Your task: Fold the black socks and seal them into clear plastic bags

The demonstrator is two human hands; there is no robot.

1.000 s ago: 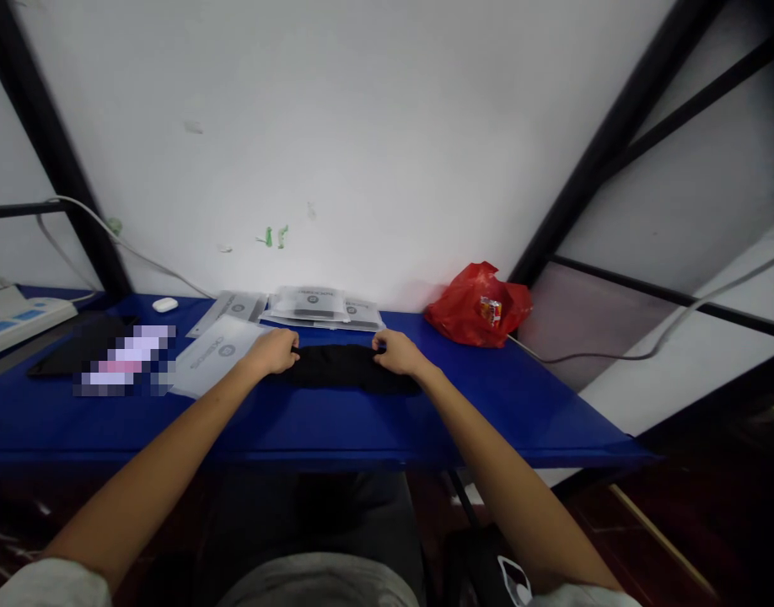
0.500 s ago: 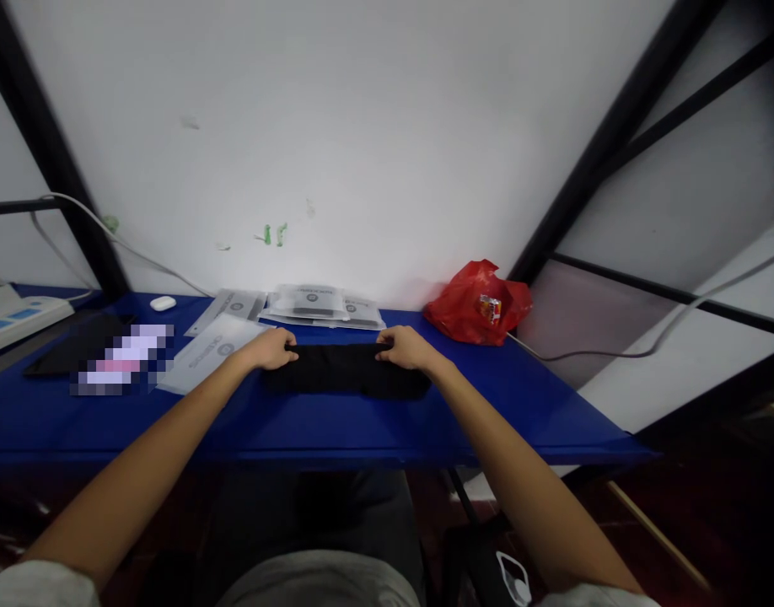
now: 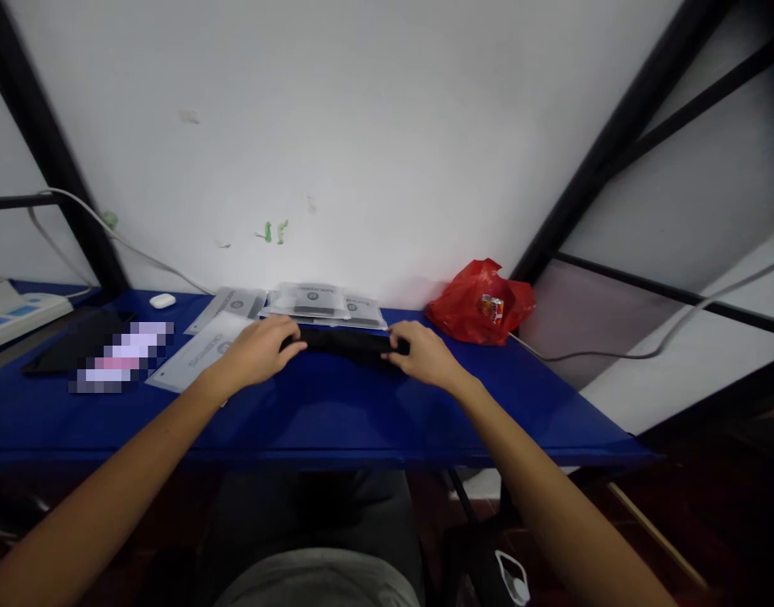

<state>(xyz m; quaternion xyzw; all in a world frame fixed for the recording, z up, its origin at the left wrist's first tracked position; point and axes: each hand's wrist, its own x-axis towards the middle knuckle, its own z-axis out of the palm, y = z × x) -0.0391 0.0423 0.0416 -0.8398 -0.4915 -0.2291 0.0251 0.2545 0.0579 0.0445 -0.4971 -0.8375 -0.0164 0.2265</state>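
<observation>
On my feed, a white power strip [image 3: 11, 308] sits at the far left edge of the blue worktop [image 3: 336, 413], with a flat black slab [image 3: 58, 346] just beside it. A small white case [image 3: 163, 301] lies near the back edge. Next comes a flat white packet [image 3: 197, 358], which lies toward the middle, its right corner under the wrist of the left hand [image 3: 257, 352]. That hand rests on the worktop with its fingers curled down over the left end of the black cloth [image 3: 346, 341], gripping it. The cloth is a narrow folded band lying across the middle of the worktop, close to the back edge. It sits just in front of a stack of clear packets [image 3: 317, 302] against the wall. The right hand [image 3: 425, 358] holds the cloth's right end, fingers bent narrow and pinching the fabric. Further right, a crumpled red bag [image 3: 479, 305] sits at the back edge, well apart from the hands, and a grey cable [image 3: 583, 356] trails off the right side.
</observation>
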